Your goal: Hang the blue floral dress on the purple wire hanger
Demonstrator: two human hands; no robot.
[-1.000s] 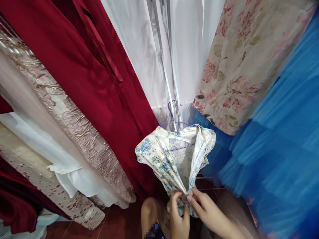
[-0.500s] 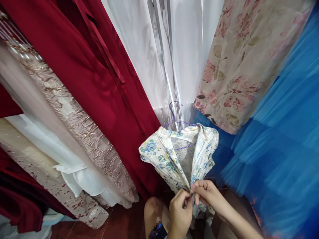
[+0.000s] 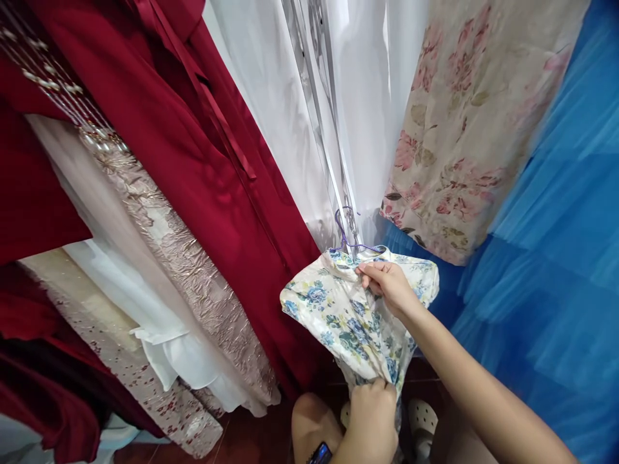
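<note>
1. Small white satin dress w/ blue flower print (image 3: pixel 345 316) hangs on a thin purple wire hanger (image 3: pixel 347 237), low in the middle of the view, between the dark red satin gown (image 3: pixel 193 167) and the blue tulle skirt (image 3: pixel 546 258).
2. Right hand (image 3: pixel 387 287) is up at the dress collar, fingers pinched shut on the fabric just below the hanger hook.
3. Left hand (image 3: pixel 370 419) is lower down, closed around the gathered bottom part of the dress. Hands well apart, one at top, one at bottom.
4. Hanger hook sits by the silver metal rail (image 3: pixel 324 116), which runs up through the sheer white fabric (image 3: pixel 271 96) behind.
5. Right of the white fabric: cream cloth w/ pink flower print (image 3: pixel 464 129), then the blue tulle.
6. Left of the red gown: champagne crinkled brocade gown (image 3: pixel 184 270), plain white garment (image 3: pixel 164 335), pale fabric w/ small red specks (image 3: pixel 164 406).
7. Below: person's bare knee (image 3: pixel 312 422), pale clogs (image 3: pixel 420 422), reddish-brown floor (image 3: pixel 242 438).
</note>
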